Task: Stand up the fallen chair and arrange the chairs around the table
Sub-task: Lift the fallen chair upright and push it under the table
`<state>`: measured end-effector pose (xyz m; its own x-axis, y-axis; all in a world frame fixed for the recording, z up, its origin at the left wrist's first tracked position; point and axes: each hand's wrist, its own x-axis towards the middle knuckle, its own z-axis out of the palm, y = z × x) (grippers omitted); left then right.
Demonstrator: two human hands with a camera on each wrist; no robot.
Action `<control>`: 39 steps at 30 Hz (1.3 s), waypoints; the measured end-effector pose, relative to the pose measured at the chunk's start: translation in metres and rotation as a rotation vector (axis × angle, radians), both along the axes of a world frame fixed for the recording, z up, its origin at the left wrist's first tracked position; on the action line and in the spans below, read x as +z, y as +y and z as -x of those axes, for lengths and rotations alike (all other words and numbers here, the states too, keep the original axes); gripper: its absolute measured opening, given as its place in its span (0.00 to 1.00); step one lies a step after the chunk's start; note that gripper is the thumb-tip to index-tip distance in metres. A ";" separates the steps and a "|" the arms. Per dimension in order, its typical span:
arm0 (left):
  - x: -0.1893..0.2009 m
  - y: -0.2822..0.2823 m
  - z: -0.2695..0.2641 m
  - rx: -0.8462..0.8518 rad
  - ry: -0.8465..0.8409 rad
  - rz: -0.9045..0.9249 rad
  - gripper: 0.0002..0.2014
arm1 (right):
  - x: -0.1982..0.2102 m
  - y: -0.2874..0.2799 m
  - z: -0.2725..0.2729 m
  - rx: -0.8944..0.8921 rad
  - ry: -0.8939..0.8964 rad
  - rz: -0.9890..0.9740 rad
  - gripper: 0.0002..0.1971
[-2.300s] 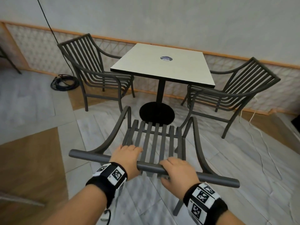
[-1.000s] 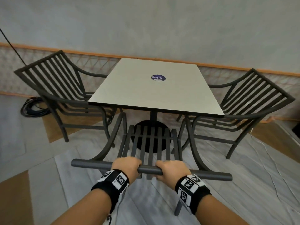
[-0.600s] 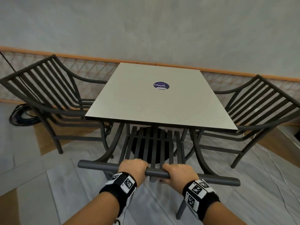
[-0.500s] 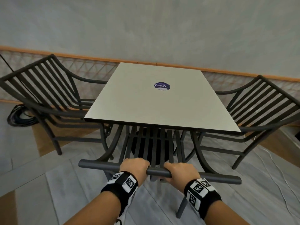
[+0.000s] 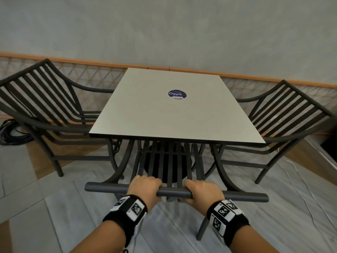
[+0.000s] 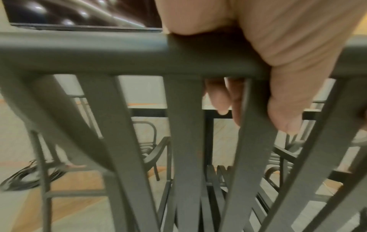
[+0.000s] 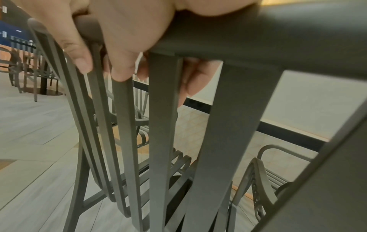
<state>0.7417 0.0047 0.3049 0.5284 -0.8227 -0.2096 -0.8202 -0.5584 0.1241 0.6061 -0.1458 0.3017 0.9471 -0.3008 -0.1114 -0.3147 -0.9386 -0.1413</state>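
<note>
A dark grey slatted metal chair (image 5: 109, 188) stands upright in front of me, its seat partly under the near edge of the square beige table (image 5: 164, 117). My left hand (image 5: 145, 187) and right hand (image 5: 201, 191) both grip the chair's top rail (image 5: 173, 192), fingers curled over it. In the left wrist view the fingers (image 6: 282, 97) wrap the rail (image 6: 99, 53) above the back slats. The right wrist view shows the fingers (image 7: 123, 51) hooked round the rail (image 7: 278, 36). Two matching chairs stand at the table's left (image 5: 36, 99) and right (image 5: 284, 114) sides.
A grey wall with an orange-trimmed lattice panel (image 5: 87, 77) runs behind the table. A coil of black cable (image 5: 11, 132) lies on the floor at far left. A thin white cord (image 5: 299, 181) trails across the floor at right. A round purple sticker (image 5: 177, 94) marks the tabletop.
The chair has slid forward from open floor until its seat is partly under the table's near edge. Both hands have kept their grip on the top rail throughout.
</note>
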 end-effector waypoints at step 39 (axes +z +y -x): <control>-0.019 0.088 -0.063 1.327 0.551 0.856 0.07 | -0.001 -0.060 0.069 -1.347 -0.774 -0.525 0.17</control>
<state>0.8043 0.0926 0.2858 0.9260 0.1370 -0.3517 0.3764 -0.4059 0.8328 0.5370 -0.2055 0.3009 -0.0757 -0.9906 -0.1138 -0.5242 0.1366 -0.8406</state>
